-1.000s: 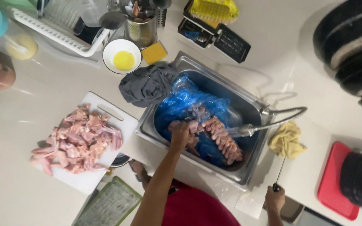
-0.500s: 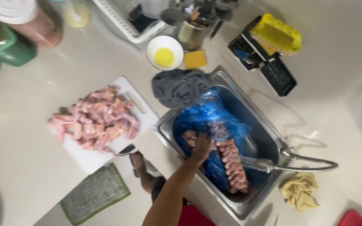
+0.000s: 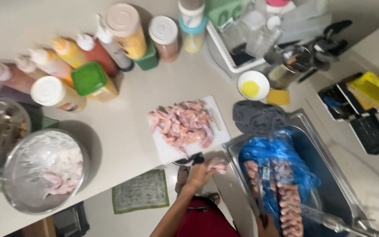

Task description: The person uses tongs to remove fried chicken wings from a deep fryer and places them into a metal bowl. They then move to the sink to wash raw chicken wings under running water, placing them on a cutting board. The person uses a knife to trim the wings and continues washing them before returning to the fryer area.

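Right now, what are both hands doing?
Left hand: closed on a raw chicken piece.
Right hand: gripping a dark knife handle, it seems.

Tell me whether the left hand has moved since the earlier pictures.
Yes. The left hand, holding a raw meat piece, has come out of the sink and now sits by the white cutting board.
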